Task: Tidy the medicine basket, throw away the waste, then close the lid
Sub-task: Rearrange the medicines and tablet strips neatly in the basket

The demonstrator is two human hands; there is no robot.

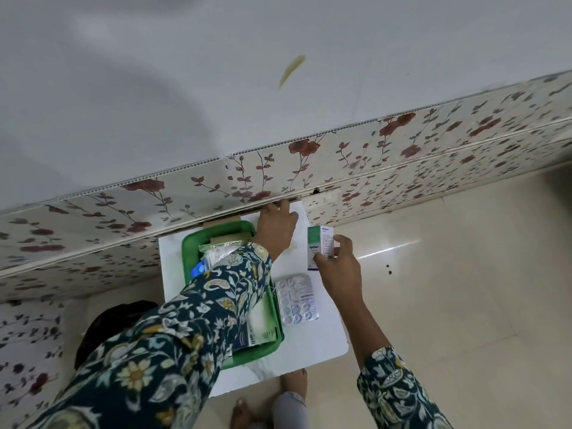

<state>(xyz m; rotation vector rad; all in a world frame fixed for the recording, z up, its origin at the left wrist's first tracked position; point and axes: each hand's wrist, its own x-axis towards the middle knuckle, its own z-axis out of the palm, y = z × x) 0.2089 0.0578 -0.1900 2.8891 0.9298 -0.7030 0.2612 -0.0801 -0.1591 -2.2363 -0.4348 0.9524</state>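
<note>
Right hand [339,267] grips an upright box [320,247] just right of the green basket [185,246] on the bench [312,351], while the left hand [275,230], fingers hidden, reaches past the far rim

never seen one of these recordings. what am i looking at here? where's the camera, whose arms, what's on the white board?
There is no machine here: a person works with two bare hands, and the single picture comes from a wide-angle camera worn on their head, looking down, so the walls look bent.

The left hand reaches forward to the far edge of the small white table, near the flowered wall panel; whether its grip holds anything cannot be told. The right hand holds a small green, white and purple medicine box upright.

On the table stands the green medicine basket, open, with packets inside, partly hidden by the left sleeve. Beside it, to its right, lies a stack of blister strips. The person's bare feet show below.
</note>
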